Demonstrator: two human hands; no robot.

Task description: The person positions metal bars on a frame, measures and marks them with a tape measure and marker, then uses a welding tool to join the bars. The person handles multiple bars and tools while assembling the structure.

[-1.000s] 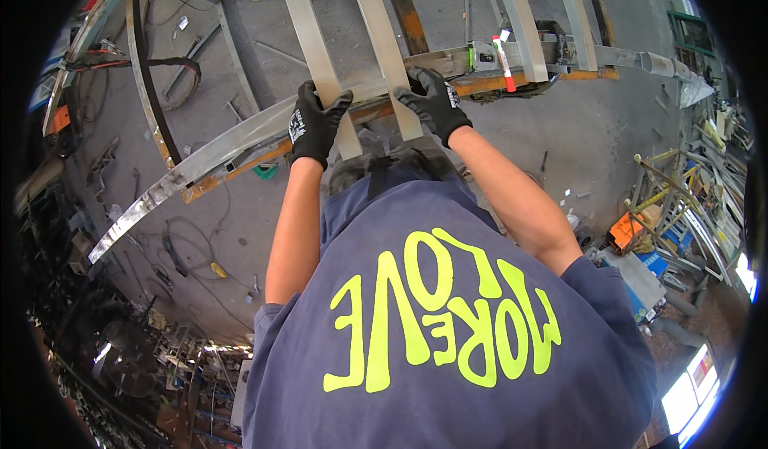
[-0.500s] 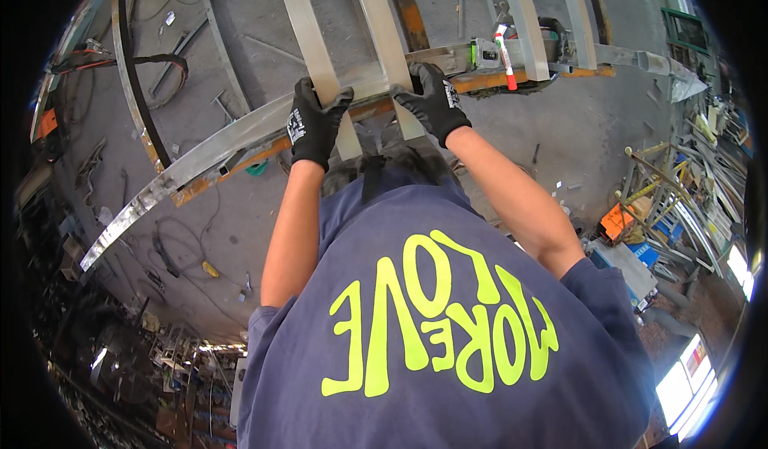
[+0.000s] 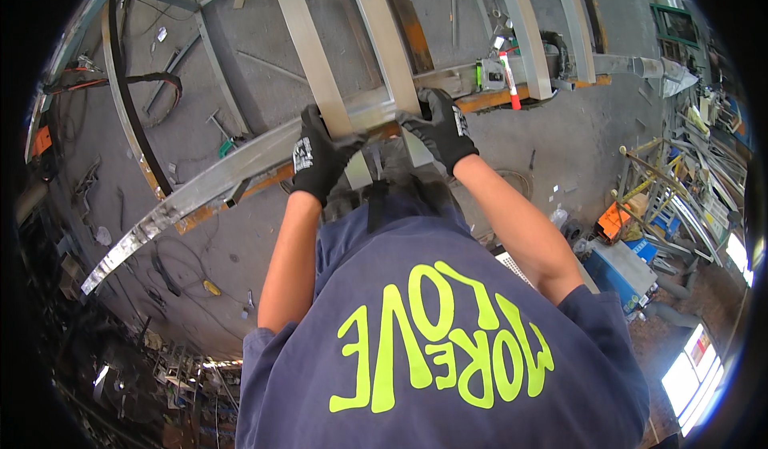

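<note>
Both my hands wear black work gloves with pale print. My left hand [image 3: 320,155] is closed around the near end of a flat silver metal bar [image 3: 308,45], its thumb across the top. On a second, similar bar [image 3: 386,37] just to the right, my right hand [image 3: 440,127] is gripping the near end. The two bars run side by side away from me and cross a long curved metal rail [image 3: 240,159]. Their tips show below the gloves; the undersides of my fingers are hidden.
On the rail to the right sit a green-and-grey tape measure [image 3: 490,75] and a red-and-white marker [image 3: 510,81]. More bars [image 3: 524,37] cross farther right. A rusty beam [image 3: 408,21] lies beyond. Scrap metal [image 3: 680,201] is piled at the right, and cables [image 3: 180,269] lie on the floor at left.
The rail, bars and both hands appear slightly lower in the picture. My hands keep their hold on the same two bars.
</note>
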